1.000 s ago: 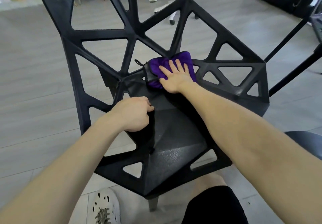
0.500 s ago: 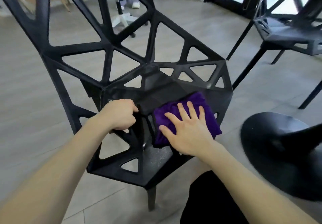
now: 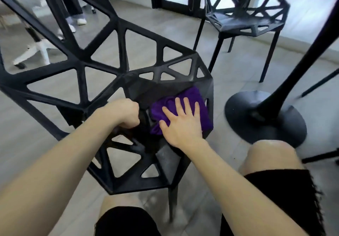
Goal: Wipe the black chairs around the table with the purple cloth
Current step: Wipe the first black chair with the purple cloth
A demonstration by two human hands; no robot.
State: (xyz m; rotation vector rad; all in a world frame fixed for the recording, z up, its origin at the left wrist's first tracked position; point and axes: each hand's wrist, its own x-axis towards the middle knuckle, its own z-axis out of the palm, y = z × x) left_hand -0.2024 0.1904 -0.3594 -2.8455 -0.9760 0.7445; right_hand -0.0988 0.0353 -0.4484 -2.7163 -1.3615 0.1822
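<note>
While the purple cloth point(image 3: 185, 105) lies bunched on the seat of the near black chair point(image 3: 146, 89), toward the seat's right edge, the right hand point(image 3: 181, 124) presses flat on top of it, fingers point(image 3: 185, 105) spread wide and pointing away. Just left of the cloth, the left hand point(image 3: 122, 113) is a closed fist, fingers curled tight around a strut of the chair's frame. Right of that chair stands the round black table base point(image 3: 266, 118) on the grey floor point(image 3: 165, 28). Beyond the base, a second black chair point(image 3: 244, 21) sits well apart.
</note>
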